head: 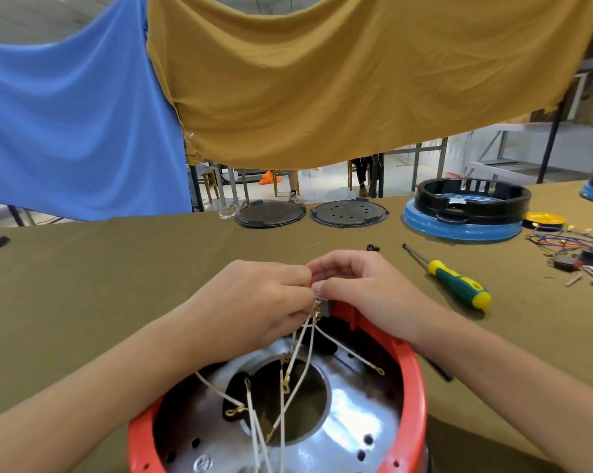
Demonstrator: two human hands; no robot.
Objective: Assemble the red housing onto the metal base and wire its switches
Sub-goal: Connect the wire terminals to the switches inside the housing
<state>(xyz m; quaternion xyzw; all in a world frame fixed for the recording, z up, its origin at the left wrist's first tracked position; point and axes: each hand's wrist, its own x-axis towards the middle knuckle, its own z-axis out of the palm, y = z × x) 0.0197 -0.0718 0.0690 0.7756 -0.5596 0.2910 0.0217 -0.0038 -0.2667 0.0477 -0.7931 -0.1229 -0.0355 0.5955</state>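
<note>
the red housing (413, 380) is sitting ring-like around the metal base (353, 418) directly beneath both wrists, open side up, so that the wiring inside is reachable from above. the left hand (254, 302) is curling its fingers together and pinching the upper ends of the white wires (305, 356), which are fanning down from its fingertips into the base's central hole with brass terminals dangling loose; holding them bunched like this is probably keeping them taut and out of the way while one end is being fitted. the right hand (363, 291) is meeting it fingertip to fingertip, its fingers curled and its thumb pressing on a small grey switch (323, 307) at the housing's far rim, likely steadying it so a terminal can be pushed on; exactly which wire is going onto it is hidden between the fingers. out to the right of the right hand, a screwdriver (459, 281) with a green and yellow handle is lying within easy reach, suggesting fastening is still to come. further off beyond it, a blue and black housing (466, 213) and a tangle of spare wires (568, 247) are waiting. beyond both hands, two dark round plates (308, 213) are lying flat, well apart from the work.
</note>
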